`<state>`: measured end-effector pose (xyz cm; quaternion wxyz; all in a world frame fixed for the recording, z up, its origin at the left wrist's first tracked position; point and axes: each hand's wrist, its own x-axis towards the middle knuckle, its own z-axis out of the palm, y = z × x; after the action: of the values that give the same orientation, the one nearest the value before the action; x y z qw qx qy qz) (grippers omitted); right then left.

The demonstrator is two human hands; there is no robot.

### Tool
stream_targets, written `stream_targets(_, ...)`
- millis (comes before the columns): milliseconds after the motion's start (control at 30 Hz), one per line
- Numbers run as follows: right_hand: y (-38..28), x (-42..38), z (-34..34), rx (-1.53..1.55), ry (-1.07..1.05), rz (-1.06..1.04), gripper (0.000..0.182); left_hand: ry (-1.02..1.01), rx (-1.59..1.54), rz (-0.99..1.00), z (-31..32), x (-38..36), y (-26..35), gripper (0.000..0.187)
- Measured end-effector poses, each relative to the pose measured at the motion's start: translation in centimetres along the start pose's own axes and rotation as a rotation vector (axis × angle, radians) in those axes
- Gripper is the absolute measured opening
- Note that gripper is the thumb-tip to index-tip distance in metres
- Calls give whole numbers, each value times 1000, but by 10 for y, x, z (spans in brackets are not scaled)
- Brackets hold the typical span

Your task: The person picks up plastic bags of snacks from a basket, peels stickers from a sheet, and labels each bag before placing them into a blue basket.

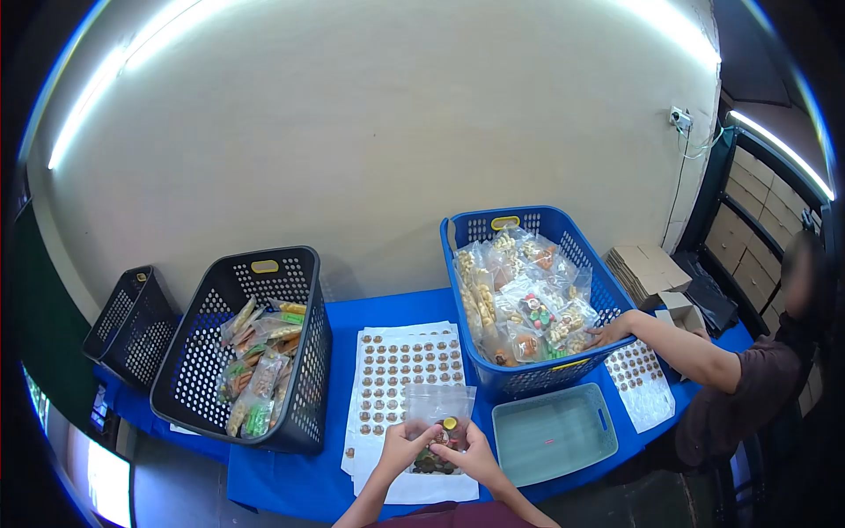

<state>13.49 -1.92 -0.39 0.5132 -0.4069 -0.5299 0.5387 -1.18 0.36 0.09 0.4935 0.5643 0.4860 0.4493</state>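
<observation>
Clear bag with small mixed pieces inside, one round and yellow. Grasped by the left hand and the right hand, above the printed sheets on the table. Near the green tray, between the large black basket and the blue basket. Well apart from the other person's hand, at the blue basket's packets.

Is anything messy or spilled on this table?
Just the sheets of round labels between the big black basket and the green tray: they overlap crookedly, edges not lined up. I see nothing spilled.
</observation>
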Motion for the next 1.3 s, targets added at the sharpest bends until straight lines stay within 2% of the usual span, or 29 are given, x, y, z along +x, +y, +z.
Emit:
stream_targets(100,2,0,3,-42,7,15,43,83,243,66,-1,-1,-2,28)
stream_targets(200,3,0,3,-118,20,-48,42,144,205,114,4,-2,0,27)
stream_targets(300,5,1,-6,-15,-63,74,38,153,209,151,6,-1,-10,27)
stream_targets(400,12,3,-15,92,-121,105,34,106,181,78,5,-1,-14,23)
stream_targets(500,10,4,-17,224,-88,92,37,4,10,84,3,3,-21,22)
stream_targets(533,5,4,-18,216,-12,134,33,-38,124,103,2,2,-19,27)
stream_targets(633,-8,4,-18,205,82,151,25,-120,115,104,10,-5,-5,32)
stream_targets(667,-5,5,-17,198,151,126,19,-139,122,45,12,-7,3,37)
stream_targets(767,-8,3,-16,227,208,144,18,-197,239,-88,11,-6,19,39)
stream_targets(900,-2,4,-20,279,219,178,21,-120,148,65,18,-3,6,36)
stream_targets(967,-6,4,-21,303,213,206,23,-108,135,31,18,-2,3,31)
stream_targets(1067,-3,5,-21,276,56,90,30,-10,89,-11,20,-2,0,24)
stream_targets(1167,7,8,-11,215,95,-29,35,64,58,137,19,2,-10,21)
stream_targets(1300,9,10,-8,58,67,-31,35,129,89,130,16,-2,8,20)
